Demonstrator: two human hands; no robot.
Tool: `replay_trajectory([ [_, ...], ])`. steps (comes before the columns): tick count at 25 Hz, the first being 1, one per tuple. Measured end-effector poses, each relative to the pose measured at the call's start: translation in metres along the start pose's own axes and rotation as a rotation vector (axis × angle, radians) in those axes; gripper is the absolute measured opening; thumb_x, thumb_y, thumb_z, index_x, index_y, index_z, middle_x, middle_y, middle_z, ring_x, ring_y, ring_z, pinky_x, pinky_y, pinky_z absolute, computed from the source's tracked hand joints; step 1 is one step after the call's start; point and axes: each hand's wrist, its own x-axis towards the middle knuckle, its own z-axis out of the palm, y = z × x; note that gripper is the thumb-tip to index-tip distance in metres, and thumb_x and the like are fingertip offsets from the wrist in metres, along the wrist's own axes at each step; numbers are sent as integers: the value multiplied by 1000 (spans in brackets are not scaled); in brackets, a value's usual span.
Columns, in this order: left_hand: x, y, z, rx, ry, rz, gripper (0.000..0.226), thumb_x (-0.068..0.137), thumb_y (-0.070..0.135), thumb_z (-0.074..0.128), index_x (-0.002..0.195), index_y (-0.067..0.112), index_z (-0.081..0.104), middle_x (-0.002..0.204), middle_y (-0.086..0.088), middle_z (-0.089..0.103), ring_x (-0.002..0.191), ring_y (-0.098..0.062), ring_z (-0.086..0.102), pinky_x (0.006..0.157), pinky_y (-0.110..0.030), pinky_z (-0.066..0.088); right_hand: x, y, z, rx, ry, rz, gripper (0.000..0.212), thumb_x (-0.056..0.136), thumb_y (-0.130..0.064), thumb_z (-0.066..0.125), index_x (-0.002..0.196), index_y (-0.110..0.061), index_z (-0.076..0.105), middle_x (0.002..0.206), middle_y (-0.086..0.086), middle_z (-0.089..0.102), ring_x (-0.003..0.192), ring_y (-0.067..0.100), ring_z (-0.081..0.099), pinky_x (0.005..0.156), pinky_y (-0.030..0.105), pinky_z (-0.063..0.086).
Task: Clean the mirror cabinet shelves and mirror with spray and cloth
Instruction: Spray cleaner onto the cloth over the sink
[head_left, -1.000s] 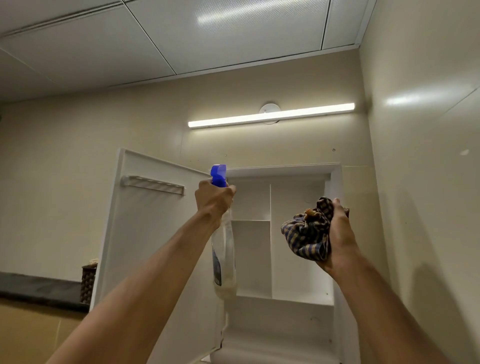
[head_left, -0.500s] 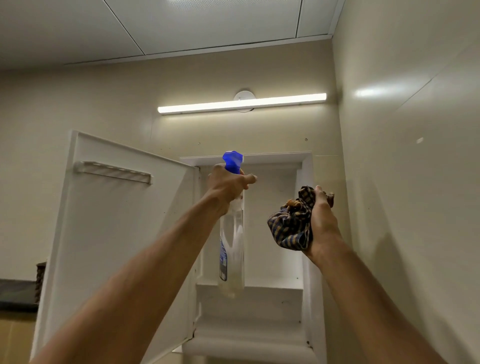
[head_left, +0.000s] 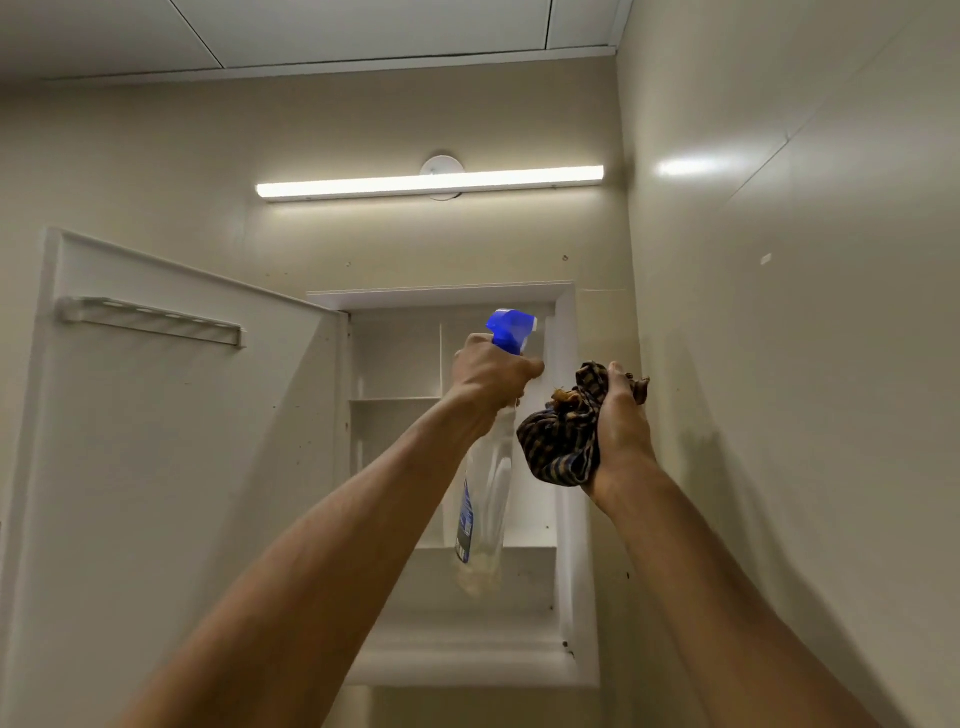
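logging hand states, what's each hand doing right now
Left hand: closed around the neck of the spray bottle, finger at the trigger.
Right hand: closed on the bunched checked cloth.

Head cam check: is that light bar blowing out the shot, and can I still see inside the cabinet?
Head view: the light bar is clipped white and throws a glare patch on the right wall. The cabinet interior reads dim but legible. Wide-angle bending shows on the open door. The spray bottle and cloth look sharp.
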Motion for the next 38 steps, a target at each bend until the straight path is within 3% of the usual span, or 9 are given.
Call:
replay_trajectory([
  [3,-1,-13,4,10,10,5,26,71,14,82,82,10,58,75,-10,60,66,-20,61,71,-43,60,0,5,-6,-20,6,0,57,93,-56,47,129,-13,54,73,6,69,68,25,67,70,38,57],
  [6,-5,-30,0,2,85,-102,29,70,15,79,85,11,54,79,-11,58,63,-21,58,68,-41,60,0,10,-9,-4,2,18,60,94,-56,47,133,-11,51,72,6,68,64,23,67,62,34,56],
  [10,-2,-42,-22,66,193,-59,26,66,17,80,75,12,56,72,-7,57,60,-19,54,67,-43,59,3,18,-4,-5,-1,40,61,94,-55,46,135,-9,49,72,7,66,53,22,63,52,31,52],
  [15,5,-55,-64,85,377,-117,26,69,19,75,71,15,50,73,-5,53,58,-19,50,60,-31,50,11,33,5,22,-38,79,43,89,-56,48,111,-19,44,66,6,63,47,22,54,50,30,45],
  [22,3,-79,-118,113,545,-212,26,70,20,74,71,15,48,69,-2,51,51,-15,47,51,-27,44,9,57,18,-40,-58,127,43,91,-57,46,114,-21,43,67,3,65,49,21,57,48,28,45],
  [27,-8,-98,-126,172,511,-264,29,68,28,78,81,10,60,75,-8,65,59,-18,60,68,-37,61,6,64,21,-43,-64,123,38,94,-55,45,115,-23,46,69,4,66,50,21,58,47,28,45],
  [31,-19,-104,-106,265,479,-208,28,68,25,76,67,16,50,64,-1,54,53,-17,50,57,-30,49,5,64,15,-26,-42,104,37,95,-52,45,115,-21,45,65,4,66,49,21,58,52,30,46],
  [34,-21,-109,-94,179,414,-169,32,63,29,81,69,16,53,62,-2,53,53,-18,50,58,-35,53,6,60,6,-32,-11,80,37,95,-51,46,113,-19,44,65,5,65,47,21,57,52,31,46],
  [38,-26,-111,-58,203,360,-88,27,70,22,77,64,13,52,57,-2,50,50,-16,47,55,-30,48,5,56,-6,-48,40,67,43,93,-52,47,118,-17,45,64,6,67,47,22,58,51,30,46],
])
